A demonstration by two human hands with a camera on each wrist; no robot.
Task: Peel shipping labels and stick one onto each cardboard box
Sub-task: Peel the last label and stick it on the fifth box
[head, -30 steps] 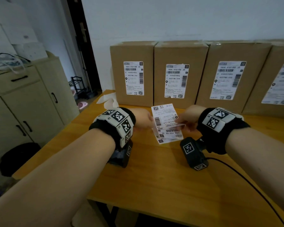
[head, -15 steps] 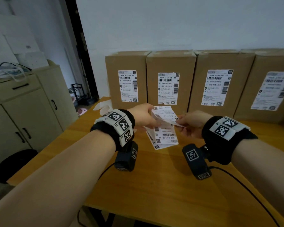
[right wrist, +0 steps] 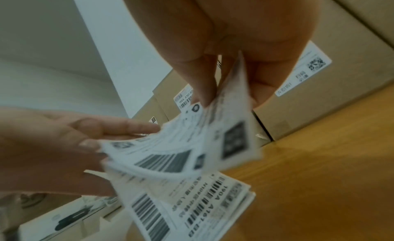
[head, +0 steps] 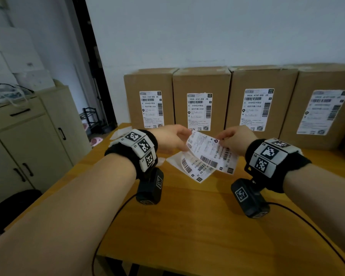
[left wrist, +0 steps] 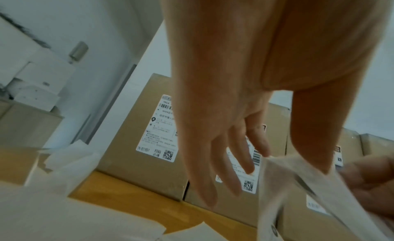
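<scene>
Head view: left hand (head: 168, 139) and right hand (head: 234, 139), both above desk (head: 187, 226), each pinch a sheet of the labels (head: 209, 154). Right fingers (right wrist: 204, 86) w/ thumb grip top label's corner, lifted off the stack; left thumb & fingers grasp the stack's opposite edge, other left fingers (left wrist: 224, 168) extended. Four boxes (head: 201, 82) stand side by side at desk's far edge vs. wall, each w/ a label on front. Loose white backing sheets (head: 173, 160) lie on desk beneath.
</scene>
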